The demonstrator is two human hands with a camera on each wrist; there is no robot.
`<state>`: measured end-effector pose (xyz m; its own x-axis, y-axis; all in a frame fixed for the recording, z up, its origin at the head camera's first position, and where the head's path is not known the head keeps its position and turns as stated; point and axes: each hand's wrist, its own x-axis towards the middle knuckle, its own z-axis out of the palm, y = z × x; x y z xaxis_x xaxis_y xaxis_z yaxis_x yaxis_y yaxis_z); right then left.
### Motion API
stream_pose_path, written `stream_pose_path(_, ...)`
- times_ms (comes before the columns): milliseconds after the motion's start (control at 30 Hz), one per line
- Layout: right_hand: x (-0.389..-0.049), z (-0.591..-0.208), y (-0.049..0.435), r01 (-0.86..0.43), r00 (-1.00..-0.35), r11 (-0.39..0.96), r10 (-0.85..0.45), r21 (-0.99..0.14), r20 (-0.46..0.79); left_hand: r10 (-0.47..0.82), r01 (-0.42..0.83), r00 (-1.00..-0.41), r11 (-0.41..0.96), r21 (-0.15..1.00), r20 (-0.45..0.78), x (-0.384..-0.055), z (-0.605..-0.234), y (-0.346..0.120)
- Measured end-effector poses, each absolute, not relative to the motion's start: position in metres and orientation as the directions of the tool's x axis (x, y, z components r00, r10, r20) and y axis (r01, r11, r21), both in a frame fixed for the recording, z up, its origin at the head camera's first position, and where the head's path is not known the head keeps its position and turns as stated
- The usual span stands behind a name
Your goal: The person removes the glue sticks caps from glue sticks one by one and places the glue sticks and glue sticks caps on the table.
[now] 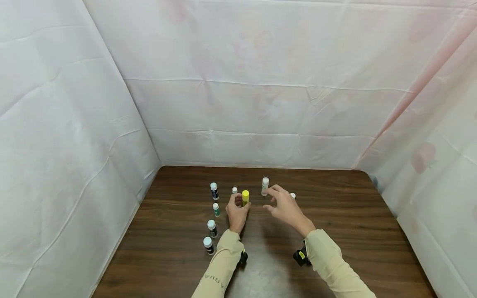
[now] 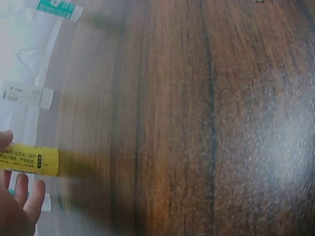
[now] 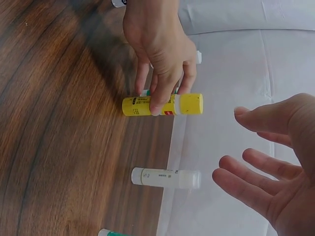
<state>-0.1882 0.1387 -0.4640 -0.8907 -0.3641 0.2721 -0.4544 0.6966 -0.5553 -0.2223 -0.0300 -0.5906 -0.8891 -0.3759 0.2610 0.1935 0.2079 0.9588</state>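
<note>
A yellow glue stick (image 1: 245, 195) stands upright on the table, and my left hand (image 1: 237, 213) grips it between thumb and fingers, as the right wrist view also shows with the yellow stick (image 3: 140, 105). Behind that hand is a small white-capped stick (image 1: 234, 190), partly hidden. To the right, a white glue stick (image 1: 265, 187) stands upright. My right hand (image 1: 286, 209) hovers beside it, fingers spread and holding nothing; in its wrist view the white stick (image 3: 165, 177) is apart from the fingers (image 3: 246, 189).
At the left stand several white-capped sticks in a rough column: a dark one (image 1: 214, 192), a green one (image 1: 216, 210) and two more dark ones, the nearest (image 1: 209, 246) toward the front. Another white cap (image 1: 292, 195) shows behind my right hand. White sheeting (image 1: 261, 107) surrounds the wooden table (image 1: 365, 231).
</note>
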Motion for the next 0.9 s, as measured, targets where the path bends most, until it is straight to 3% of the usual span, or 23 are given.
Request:
stream_pose_path(267, -0.194, -0.464, 0.130, -0.458, -0.888, 0.688, -0.379, -0.562, 0.260, -0.368, 0.183, -0.894, 0.219, 0.958, 0.255, -0.222, -0.589, -0.031)
stream_pose_path(900, -0.204, -0.465, 0.131, -0.450, -0.893, 0.683, -0.364, -0.575, 0.266, -0.278, 0.312, -0.882, 0.264, 0.913, 0.382, -0.216, -0.568, -0.026)
